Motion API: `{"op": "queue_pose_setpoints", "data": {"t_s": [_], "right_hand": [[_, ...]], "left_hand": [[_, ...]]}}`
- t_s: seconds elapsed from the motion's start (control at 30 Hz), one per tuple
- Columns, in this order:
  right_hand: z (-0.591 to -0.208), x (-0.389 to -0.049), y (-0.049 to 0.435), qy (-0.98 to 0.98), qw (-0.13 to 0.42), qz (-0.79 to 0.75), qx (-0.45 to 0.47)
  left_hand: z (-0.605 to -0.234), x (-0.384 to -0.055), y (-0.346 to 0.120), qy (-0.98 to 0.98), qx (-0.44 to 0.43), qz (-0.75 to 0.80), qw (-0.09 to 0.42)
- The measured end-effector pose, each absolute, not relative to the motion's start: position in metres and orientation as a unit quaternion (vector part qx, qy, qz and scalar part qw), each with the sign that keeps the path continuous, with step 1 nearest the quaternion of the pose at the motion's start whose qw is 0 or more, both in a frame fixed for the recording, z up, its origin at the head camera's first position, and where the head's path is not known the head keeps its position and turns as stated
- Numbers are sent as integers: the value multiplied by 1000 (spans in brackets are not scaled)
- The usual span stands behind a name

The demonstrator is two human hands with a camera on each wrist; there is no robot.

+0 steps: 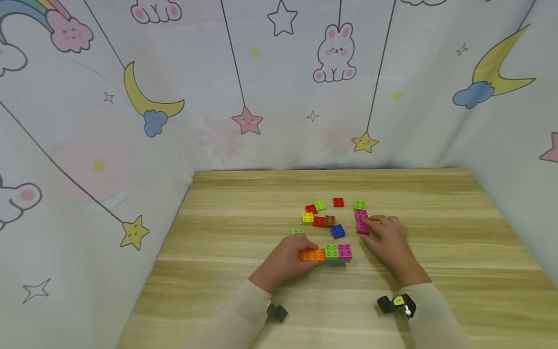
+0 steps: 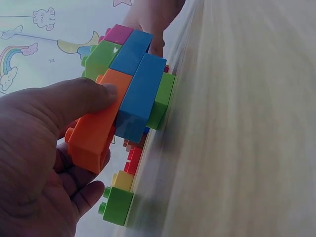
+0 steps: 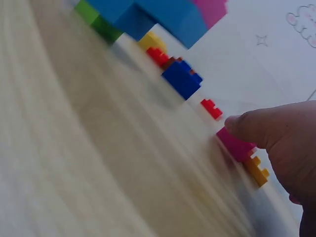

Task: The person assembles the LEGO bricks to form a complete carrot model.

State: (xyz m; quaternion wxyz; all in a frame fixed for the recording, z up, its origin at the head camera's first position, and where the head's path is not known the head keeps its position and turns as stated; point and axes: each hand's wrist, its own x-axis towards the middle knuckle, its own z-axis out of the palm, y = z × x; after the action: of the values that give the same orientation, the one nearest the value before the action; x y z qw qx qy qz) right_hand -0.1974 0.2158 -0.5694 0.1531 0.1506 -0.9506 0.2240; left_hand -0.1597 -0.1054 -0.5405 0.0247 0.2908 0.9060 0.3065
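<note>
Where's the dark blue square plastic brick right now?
In the head view, the dark blue square plastic brick lies right of centre, below-right of the brown square plastic brick, between the left hand and right hand.

Loose bricks [image 1: 337, 231] on worktop [image 1: 244, 203], backdrop [image 1: 279, 145] behind — joined bricks [image 1: 337, 253] in front, w/ L hand [image 1: 285, 257] at their L end. R hand [image 1: 389, 242] farther R — nearby piece [image 1: 362, 219] just L of its fingertips, far brick [image 1: 359, 205] behind that.

2 hands [image 1: 285, 257]; 1 joined pc [image 2: 140, 94], 3 top blks [image 1: 331, 251]. Loose: 3 red blks [image 1: 338, 202], 3 green blks [image 1: 320, 205], 1 yellow blk [image 1: 307, 217], 1 brown blk [image 1: 330, 220], 1 dk blue blk [image 1: 337, 231], 1 amber blk [image 3: 255, 173]; pink blks [image 1: 362, 222] 1 or 2, can't tell.
</note>
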Motion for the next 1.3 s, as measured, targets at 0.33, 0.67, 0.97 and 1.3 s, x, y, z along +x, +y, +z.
{"op": "queue_pose_setpoints", "data": {"t_s": [0.33,0.67,0.97,1.3], "right_hand": [[-564,-197,206,-961,123,205,139],[-550,-178,186,-900,220,337,165],[-528,-145,130,-857,221,342,316],[-532,-143,116,-877,203,265,345]], "left_hand": [[-535,-159,-107,910,289,296,19],[-536,-158,-111,913,252,317,51],[-539,-159,-111,894,297,334,10],[-542,-161,-111,887,298,352,10]]}}
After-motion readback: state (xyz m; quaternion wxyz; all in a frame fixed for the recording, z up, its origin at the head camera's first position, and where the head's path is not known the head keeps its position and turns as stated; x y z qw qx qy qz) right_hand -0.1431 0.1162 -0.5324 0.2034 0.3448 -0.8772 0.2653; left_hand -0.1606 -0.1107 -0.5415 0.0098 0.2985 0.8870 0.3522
